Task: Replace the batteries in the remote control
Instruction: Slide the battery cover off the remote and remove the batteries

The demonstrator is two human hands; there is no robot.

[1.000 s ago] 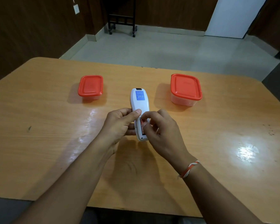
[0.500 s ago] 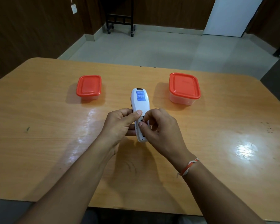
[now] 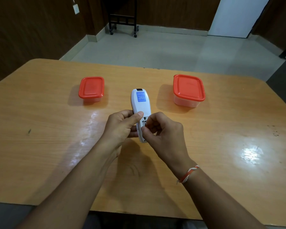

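A white remote control [image 3: 141, 103] lies back side up over the wooden table [image 3: 40, 116], a blue sticker near its far end. My left hand [image 3: 120, 128] grips the remote's near half from the left, thumb on its back. The battery compartment [image 3: 143, 120] is open, with no cover on it. My right hand [image 3: 165, 134] is curled over the compartment, its thumb and fingers pinched on a small object with a silvery end [image 3: 146, 123], which looks like a battery. Most of that object is hidden by the fingers.
Two clear plastic containers with red lids stand at the far side of the table: a small one [image 3: 91, 87] on the left, a larger one [image 3: 188, 88] on the right. Both lids are on. A black wheeled stand [image 3: 123, 19] is on the floor beyond.
My right hand's fingers have shifted slightly up from the compartment with the pinched object; the red part seen in the compartment a second ago is now hidden. The left hand and remote stay put.
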